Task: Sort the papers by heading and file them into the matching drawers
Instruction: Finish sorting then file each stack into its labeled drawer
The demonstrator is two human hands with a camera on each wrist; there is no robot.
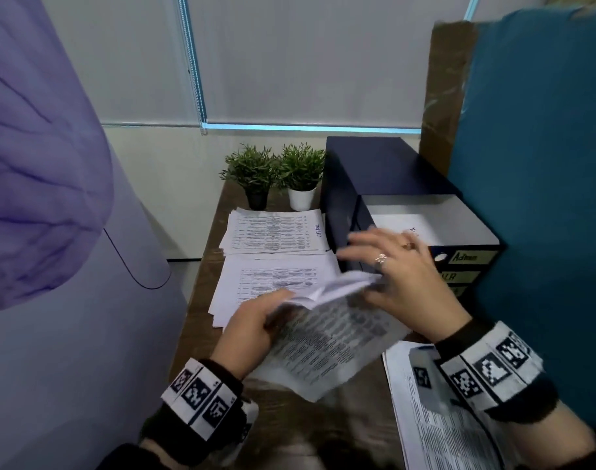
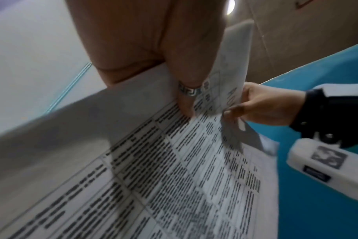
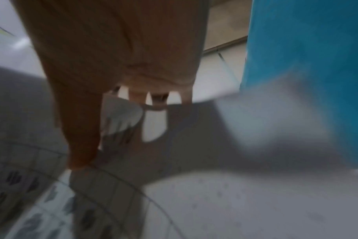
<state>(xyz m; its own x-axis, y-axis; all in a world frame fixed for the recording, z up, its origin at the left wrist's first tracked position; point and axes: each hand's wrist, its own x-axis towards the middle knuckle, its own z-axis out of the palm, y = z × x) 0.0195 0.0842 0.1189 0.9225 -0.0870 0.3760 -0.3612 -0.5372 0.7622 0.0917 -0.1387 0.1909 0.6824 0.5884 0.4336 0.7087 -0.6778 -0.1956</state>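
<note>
Both hands hold a bundle of printed papers point(image 1: 327, 337) point(image 2: 174, 169) above the brown desk point(image 1: 279, 415). My left hand point(image 1: 276, 300) point(image 2: 186, 100) grips its left edge, a ringed finger lying on the print. My right hand point(image 1: 374, 262) point(image 2: 245, 106) pinches the curled top corner of one sheet and lifts it off the rest. Just behind stands a navy drawer unit point(image 1: 374, 178); its top drawer point(image 1: 473, 222), labelled "Admin" point(image 1: 464, 256), is pulled out with a white sheet point(image 1: 408, 228) inside. The right wrist view is blurred, showing only my right hand point(image 3: 133, 80) over paper.
Two paper stacks lie on the desk, a far one point(image 1: 276, 232) and a nearer one point(image 1: 273, 276); a third point(image 1: 435, 429) lies at the lower right. Two potted plants point(image 1: 276, 174) stand at the back. A teal partition point(image 1: 534, 164) closes the right side, purple fabric point(image 1: 35, 164) the left.
</note>
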